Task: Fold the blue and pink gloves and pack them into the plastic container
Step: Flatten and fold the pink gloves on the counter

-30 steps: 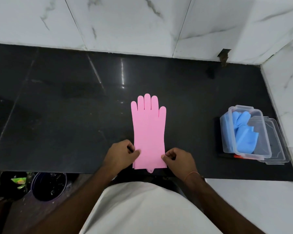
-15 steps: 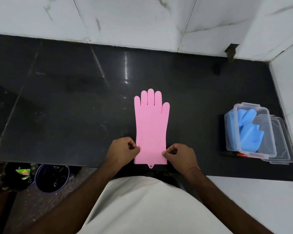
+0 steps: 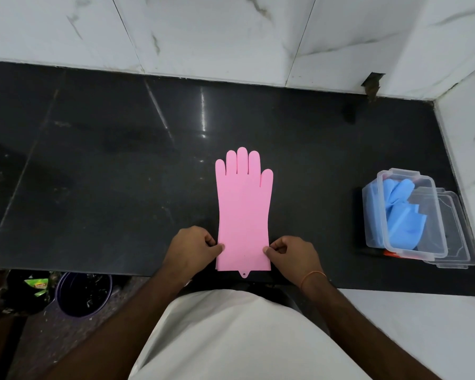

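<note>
Black counter (image 3: pixel 121 187) bears pink glove (image 3: pixel 244 209), cuff corners hidden under both hands.

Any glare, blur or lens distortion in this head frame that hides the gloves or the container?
Head view: sharp overall; a bright streak of glare on the black counter sits beyond the pink glove; wide-angle bending bows the wall edges; the clear container stays readable, blue gloves visible inside.

A home kitchen: black stone counter (image 3: pixel 99 171) against marble-tiled wall (image 3: pixel 217 31).
</note>
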The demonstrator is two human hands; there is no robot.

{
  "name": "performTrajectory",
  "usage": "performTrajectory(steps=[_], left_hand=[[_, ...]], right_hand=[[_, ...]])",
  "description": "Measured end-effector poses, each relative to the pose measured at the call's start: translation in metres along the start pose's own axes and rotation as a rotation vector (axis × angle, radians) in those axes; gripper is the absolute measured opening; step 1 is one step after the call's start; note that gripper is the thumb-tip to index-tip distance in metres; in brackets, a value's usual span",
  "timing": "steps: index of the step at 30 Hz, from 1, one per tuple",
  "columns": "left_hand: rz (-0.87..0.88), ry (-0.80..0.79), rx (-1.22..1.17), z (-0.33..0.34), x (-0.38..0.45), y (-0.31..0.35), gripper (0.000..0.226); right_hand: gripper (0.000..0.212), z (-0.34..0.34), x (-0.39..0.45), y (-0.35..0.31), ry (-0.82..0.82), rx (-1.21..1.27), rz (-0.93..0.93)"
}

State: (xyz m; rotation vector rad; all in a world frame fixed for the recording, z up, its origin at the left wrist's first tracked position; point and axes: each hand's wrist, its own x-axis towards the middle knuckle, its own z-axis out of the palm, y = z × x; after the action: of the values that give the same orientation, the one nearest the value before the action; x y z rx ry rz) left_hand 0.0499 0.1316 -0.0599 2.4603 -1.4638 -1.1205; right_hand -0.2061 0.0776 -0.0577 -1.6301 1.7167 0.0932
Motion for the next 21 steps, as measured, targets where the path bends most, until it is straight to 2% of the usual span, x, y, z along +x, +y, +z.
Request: performTrajectory(steps=[7, 14, 16, 18, 21], left_hand=[[0.006, -0.013, -0.037, 0.004, -0.005, 0.003, 0.021], [0.092, -0.014, 0.011, -0.003, -0.008, -0.002, 0.014], [0.169, 0.027, 0.044, -0.011, -0.008, -0.007, 0.013], [0.275, 0.054, 0.046, -0.018, -0.008, -0.016, 0.017], [0.515, 0.078, 0.207, -0.025, -0.022, -0.041, 0.023]], right_hand=[[0.022, 0.001, 0.005, -0.001, -0.057, 0.075, 0.068], [0.023, -0.001, 0.003, -0.002, -0.047, 0.101, 0.012], [0.021, -0.007, -0.002, 0.003, 0.024, 0.048, -0.098], [0.009, -0.014, -0.006, 0.011, 0.098, -0.057, -0.297], [0.026, -0.023, -0.002, 0.022, 0.079, -0.24, -0.579]])
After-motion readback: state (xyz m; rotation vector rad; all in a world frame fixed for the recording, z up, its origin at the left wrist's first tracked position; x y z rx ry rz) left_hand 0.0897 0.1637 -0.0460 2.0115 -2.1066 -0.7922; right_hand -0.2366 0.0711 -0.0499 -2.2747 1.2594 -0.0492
